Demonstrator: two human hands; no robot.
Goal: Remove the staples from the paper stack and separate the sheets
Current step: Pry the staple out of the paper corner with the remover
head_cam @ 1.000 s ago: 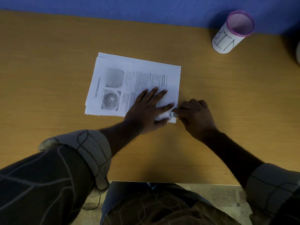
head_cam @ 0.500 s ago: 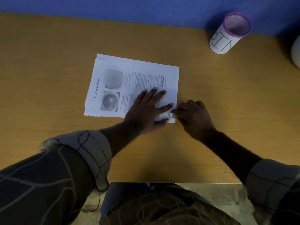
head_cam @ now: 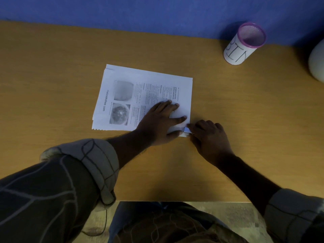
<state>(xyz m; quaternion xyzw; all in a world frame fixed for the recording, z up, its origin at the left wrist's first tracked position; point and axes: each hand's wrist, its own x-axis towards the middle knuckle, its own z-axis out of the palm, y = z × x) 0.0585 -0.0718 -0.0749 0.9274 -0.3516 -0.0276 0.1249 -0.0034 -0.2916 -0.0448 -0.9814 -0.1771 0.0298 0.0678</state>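
Left hand [head_cam: 158, 122] spread flat, palm down, fingers extended, pinning the near right corner of the paper stack [head_cam: 140, 95] to the wooden desk [head_cam: 52, 85]. Right hand [head_cam: 209, 135] curled just beside it, fingertips closed on a small shiny metal tool [head_cam: 187, 130], probably a staple remover, though too small and dim to say for certain. Tool tip pressed at that same corner, touching the top sheet; staple itself hidden under the fingers. Stack lay mid-desk, edges slightly fanned at the far left corner. Cup marked "BIN" [head_cam: 240, 48] stood well apart at the far right, against the blue wall [head_cam: 157, 13].

Risks from this point: corner torn if the tool were levered sideways rather than lifted; sheets dragged or creased if the pinning palm eased off; freed staple flicked onto the desk and lost, far from the cup.
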